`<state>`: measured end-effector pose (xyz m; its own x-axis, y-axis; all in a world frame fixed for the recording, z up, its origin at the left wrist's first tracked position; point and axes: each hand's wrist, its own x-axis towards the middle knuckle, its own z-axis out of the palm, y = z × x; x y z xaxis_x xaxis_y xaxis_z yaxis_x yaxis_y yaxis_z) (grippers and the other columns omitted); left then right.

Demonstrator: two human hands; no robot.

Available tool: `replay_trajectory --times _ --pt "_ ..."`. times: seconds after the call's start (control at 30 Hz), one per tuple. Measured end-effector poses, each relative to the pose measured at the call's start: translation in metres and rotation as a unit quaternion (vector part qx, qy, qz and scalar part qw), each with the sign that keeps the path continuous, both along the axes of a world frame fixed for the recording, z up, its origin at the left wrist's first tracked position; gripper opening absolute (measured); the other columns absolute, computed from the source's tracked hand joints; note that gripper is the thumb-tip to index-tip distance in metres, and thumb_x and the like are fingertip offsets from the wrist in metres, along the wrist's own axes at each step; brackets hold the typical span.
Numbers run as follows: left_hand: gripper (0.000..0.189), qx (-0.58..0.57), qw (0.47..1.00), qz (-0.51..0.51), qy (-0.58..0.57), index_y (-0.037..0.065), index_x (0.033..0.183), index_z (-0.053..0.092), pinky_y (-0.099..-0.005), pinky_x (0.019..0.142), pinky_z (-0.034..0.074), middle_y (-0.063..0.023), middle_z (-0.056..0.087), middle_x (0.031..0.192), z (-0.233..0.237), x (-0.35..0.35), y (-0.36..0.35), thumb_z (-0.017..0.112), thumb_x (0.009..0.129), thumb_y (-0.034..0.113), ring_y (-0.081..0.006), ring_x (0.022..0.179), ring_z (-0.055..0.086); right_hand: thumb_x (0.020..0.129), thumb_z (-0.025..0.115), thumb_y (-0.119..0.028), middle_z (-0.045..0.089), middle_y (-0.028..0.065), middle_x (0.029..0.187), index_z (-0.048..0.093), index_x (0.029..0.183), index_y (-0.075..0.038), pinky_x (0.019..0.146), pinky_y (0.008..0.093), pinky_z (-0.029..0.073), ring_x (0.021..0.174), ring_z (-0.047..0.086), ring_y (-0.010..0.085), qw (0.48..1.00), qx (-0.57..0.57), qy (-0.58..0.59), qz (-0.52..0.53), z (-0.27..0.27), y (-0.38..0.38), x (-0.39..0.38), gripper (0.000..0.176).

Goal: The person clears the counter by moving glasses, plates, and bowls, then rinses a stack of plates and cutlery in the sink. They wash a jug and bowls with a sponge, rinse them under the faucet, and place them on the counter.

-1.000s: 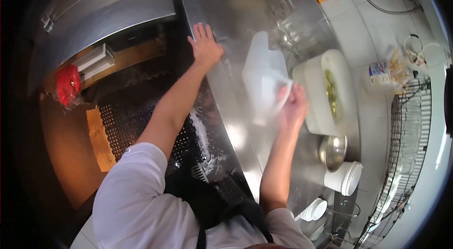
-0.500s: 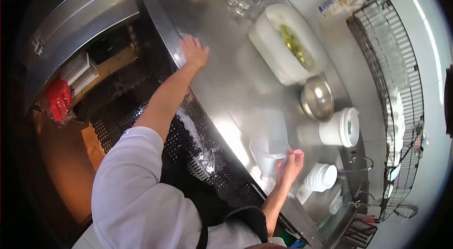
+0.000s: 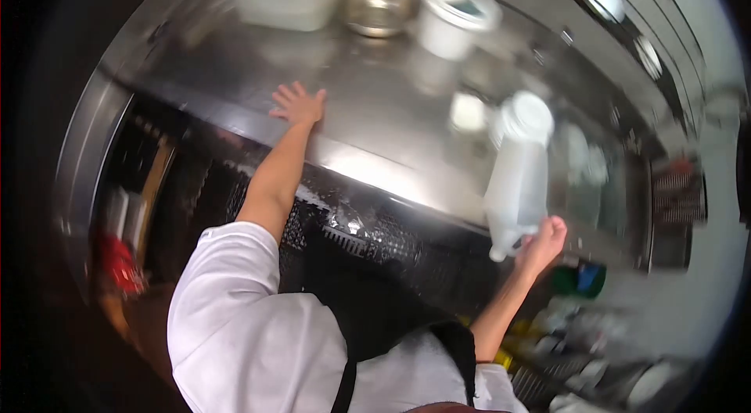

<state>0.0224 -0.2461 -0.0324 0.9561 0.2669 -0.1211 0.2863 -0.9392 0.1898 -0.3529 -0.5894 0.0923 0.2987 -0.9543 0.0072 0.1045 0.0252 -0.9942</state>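
Note:
My left hand (image 3: 300, 105) rests on the steel counter (image 3: 375, 120) near its front edge, fingers spread and nothing held. On the right, my right hand (image 3: 544, 242) grips the handle of a translucent white plastic jug (image 3: 519, 178). The jug is tilted over, its narrow neck pointing down toward me past the counter's front edge. Whether it holds any liquid I cannot make out. Just behind it are stacked white round tubs or lids (image 3: 528, 117), blurred, and a small white container (image 3: 468, 112).
Along the back stand a white tub with something yellow-green inside (image 3: 274, 10), a steel bowl (image 3: 379, 12) and a white lidded bucket (image 3: 450, 30). A wire rack (image 3: 626, 2) hangs at upper right. Below the counter lies black perforated matting (image 3: 368, 229).
My view has turned, so the counter now runs across it. My right hand has carried the jug rightward to the counter's front edge. My left hand still lies on the counter.

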Motion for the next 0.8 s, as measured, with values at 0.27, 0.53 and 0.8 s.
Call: replay_trajectory --times 0.27,0.53,0.8 --pt "0.073 -0.026 0.942 -0.317 -0.108 0.01 0.142 0.025 -0.0569 0.107 0.005 -0.02 0.009 0.149 -0.041 -0.082 -0.216 0.033 0.087 0.058 -0.0367 0.138 0.003 0.081 0.058 -0.008 0.048 0.0006 0.068 0.047 0.1 -0.005 0.04 0.0217 0.036 0.053 0.045 0.0057 0.967 -0.164 0.097 -0.166 -0.018 -0.175 -0.12 0.022" --pt "0.047 0.104 0.781 -0.616 -0.004 0.005 0.119 0.053 -0.0516 0.104 0.025 -0.0204 0.032 0.139 -0.069 -0.09 -0.343 0.055 0.079 0.03 -0.0323 0.132 0.026 0.08 0.059 -0.018 0.056 0.015 0.065 0.046 0.104 -0.005 0.06 0.0461 0.043 0.059 0.055 0.0367 0.8 -0.391 0.421 -0.171 -0.033 -0.32 -0.076 0.03" --pt "0.062 0.084 0.84 -0.536 0.017 0.006 0.135 0.033 -0.0575 0.098 0.032 -0.019 0.018 0.145 -0.193 -0.004 -0.473 0.057 0.08 0.022 -0.0359 0.134 0.021 0.081 0.061 -0.013 0.058 0.0214 0.067 0.038 0.116 -0.008 0.061 0.0479 0.042 0.069 0.058 0.0417 0.738 -0.362 0.568 0.049 -0.088 -0.399 -0.036 0.043"
